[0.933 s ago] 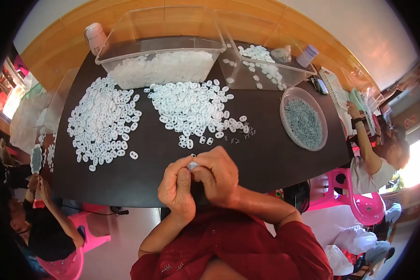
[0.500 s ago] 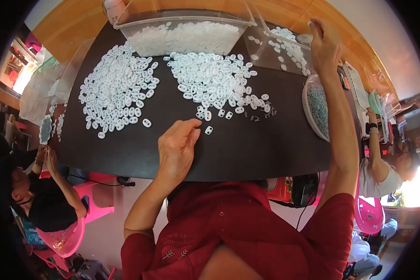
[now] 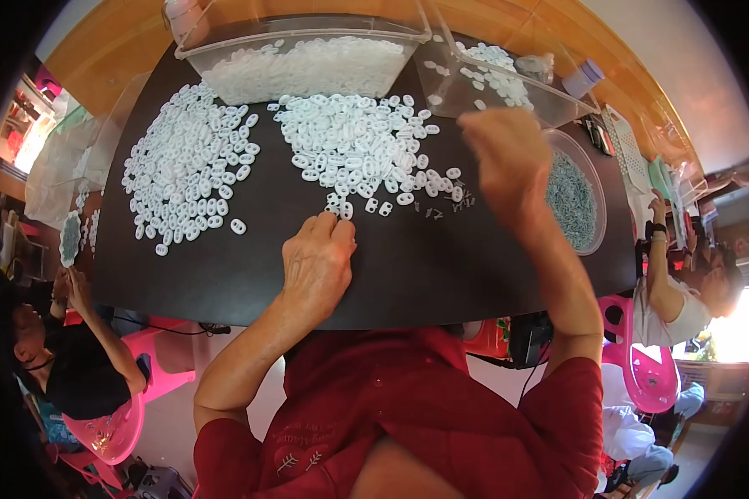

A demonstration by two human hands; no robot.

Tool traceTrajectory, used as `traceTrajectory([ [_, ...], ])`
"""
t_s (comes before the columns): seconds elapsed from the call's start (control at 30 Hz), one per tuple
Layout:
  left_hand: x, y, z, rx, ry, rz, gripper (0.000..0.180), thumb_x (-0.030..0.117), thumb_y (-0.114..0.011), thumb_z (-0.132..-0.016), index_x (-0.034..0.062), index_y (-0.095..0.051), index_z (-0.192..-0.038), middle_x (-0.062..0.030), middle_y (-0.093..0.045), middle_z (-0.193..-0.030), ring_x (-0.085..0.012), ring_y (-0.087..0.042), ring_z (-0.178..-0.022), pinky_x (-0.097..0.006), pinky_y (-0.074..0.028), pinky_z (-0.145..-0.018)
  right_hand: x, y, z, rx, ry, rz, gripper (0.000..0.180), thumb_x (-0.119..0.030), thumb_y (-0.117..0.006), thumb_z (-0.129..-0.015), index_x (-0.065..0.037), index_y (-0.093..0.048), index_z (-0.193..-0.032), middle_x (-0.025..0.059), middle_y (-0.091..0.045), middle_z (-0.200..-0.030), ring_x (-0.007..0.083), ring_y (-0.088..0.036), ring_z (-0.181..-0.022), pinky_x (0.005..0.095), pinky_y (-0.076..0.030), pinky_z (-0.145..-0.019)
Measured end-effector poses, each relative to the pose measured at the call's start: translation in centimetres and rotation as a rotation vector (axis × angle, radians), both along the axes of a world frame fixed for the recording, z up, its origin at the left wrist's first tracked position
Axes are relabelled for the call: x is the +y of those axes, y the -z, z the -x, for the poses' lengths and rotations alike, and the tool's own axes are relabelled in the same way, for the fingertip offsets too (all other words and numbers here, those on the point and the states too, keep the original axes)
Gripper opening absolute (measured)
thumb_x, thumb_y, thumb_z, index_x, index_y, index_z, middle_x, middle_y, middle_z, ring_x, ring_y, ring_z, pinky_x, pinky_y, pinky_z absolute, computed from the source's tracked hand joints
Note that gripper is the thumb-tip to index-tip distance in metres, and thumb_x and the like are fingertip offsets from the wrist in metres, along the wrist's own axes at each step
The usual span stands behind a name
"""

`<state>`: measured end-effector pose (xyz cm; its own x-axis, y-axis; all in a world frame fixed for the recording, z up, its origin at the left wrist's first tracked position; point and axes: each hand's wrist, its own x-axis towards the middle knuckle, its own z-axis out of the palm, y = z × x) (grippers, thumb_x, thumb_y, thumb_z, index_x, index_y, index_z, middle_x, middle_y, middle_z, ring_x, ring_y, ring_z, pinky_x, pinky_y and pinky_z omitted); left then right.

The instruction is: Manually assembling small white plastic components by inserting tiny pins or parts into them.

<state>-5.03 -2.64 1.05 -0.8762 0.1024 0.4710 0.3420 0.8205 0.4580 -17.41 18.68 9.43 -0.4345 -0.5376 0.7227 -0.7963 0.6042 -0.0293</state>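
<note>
My left hand (image 3: 318,259) rests on the dark table with its fingers curled and pressed together, beside a few small white oval plastic pieces (image 3: 345,209) with two holes. Whatever is under or between its fingertips is hidden. Blurred by motion, my right hand (image 3: 509,162) is raised over the table in front of the right-hand bin, and its fingers are too smeared to read. Ahead lies a heap of the white pieces (image 3: 349,141), and a second heap (image 3: 183,166) spreads to the left. Small grey pins (image 3: 434,213) are scattered right of the middle heap.
A clear bin (image 3: 308,71) full of white pieces stands at the back. Next to it is another clear bin (image 3: 449,104) with fewer pieces. A round tub (image 3: 576,204) of grey pins sits at the right. Co-workers sit at left and right near pink chairs (image 3: 651,378).
My right hand has come back from above the right-hand bin toward the middle. My left hand has shifted slightly right over the table, and the single loose piece beside it is now hidden.
</note>
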Motion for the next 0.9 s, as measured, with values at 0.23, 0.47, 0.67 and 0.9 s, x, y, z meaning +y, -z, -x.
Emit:
traceTrajectory([
  [0.23, 0.1, -0.5, -1.5, -0.065, 0.094, -0.374, 0.012, 0.001, -0.068, -0.074, 0.0027, -0.058, -0.079, -0.0063, -0.055, -0.065, -0.019, -0.055, -0.058, -0.029, -0.043, -0.05, 0.4, 6.2, -4.5, -0.385, -0.006, 0.032, 0.013, 0.0, -0.068, -0.07, -0.004, -0.064, -0.081, 0.0077, -0.058, -0.073, 0.0257, -0.053, -0.07, 0.0355, -0.043, -0.06],
  [0.47, 0.3, -1.1, -2.1, -0.533, 0.155, -1.265, 0.012, 0.003, -0.066, -0.084, -0.002, -0.062, -0.094, 0.001, -0.056, -0.072, -0.0049, -0.052, -0.065, -0.019, -0.044, -0.056, -0.2, 7.4, -4.8, -0.366, 0.072, -0.017, 0.011, -0.004, -0.069, -0.069, -0.005, -0.063, -0.079, 0.0073, -0.054, -0.071, 0.0264, -0.051, -0.07, 0.0371, -0.041, -0.061],
  [0.67, 0.6, 0.0, -2.1, -0.453, 0.117, -1.29, 0.014, 0.002, -0.065, -0.084, -0.0021, -0.063, -0.097, -0.0006, -0.057, -0.079, -0.0063, -0.053, -0.066, -0.02, -0.045, -0.058, -1.0, 8.1, -4.4, -0.314, 0.073, -0.106, 0.011, -0.002, -0.067, -0.069, -0.006, -0.059, -0.075, 0.0078, -0.052, -0.072, 0.0278, -0.051, -0.071, 0.0386, -0.04, -0.063],
  [0.9, 0.7, 0.3, -2.1, -0.41, 0.045, -1.088, 0.009, 0.005, -0.064, -0.085, -0.0005, -0.061, -0.092, 0.0016, -0.055, -0.076, -0.0042, -0.045, -0.063, -0.018, -0.039, -0.055, -1.5, 8.3, -4.0, -0.299, 0.018, -0.124, 0.013, 0.001, -0.065, -0.069, -0.005, -0.054, -0.074, 0.0084, -0.052, -0.072, 0.0278, -0.05, -0.071, 0.0379, -0.04, -0.063],
])
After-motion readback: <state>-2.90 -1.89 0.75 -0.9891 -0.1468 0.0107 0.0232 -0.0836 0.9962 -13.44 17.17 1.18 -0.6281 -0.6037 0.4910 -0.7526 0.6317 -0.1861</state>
